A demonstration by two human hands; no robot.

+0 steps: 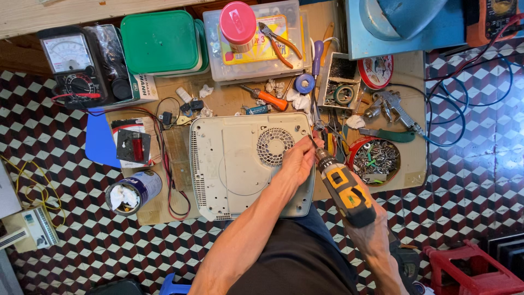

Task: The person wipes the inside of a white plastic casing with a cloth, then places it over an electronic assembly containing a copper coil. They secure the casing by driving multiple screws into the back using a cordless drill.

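The right hand (364, 218) is wrapped fully around the grip of a yellow-and-black cordless driver (341, 183), fingers closed tight on the handle. The driver's long axis runs diagonally, from the grip near the front right edge of the cardboard work sheet (406, 82) up and to the left; its bit points toward the right edge of the grey appliance casing (240, 164), close to that casing's far right corner.

The left hand (297, 158) lies on the casing just right of the round fan grille (274, 145). Its fingers are curled loosely, nearly closed, with the tips gathered at the bit end of the driver; whether they pinch the bit or a screw cannot be determined.

The casing lies flat, underside up, at the middle of the sheet. Beside the driver, toward the right edge, stands a red round tin of screws (375, 159). An orange-handled screwdriver (267, 98) lies just beyond the casing's far edge. An analogue multimeter (73, 68) sits at the far left corner, and a blue-and-white can (134, 191) lies at the front left
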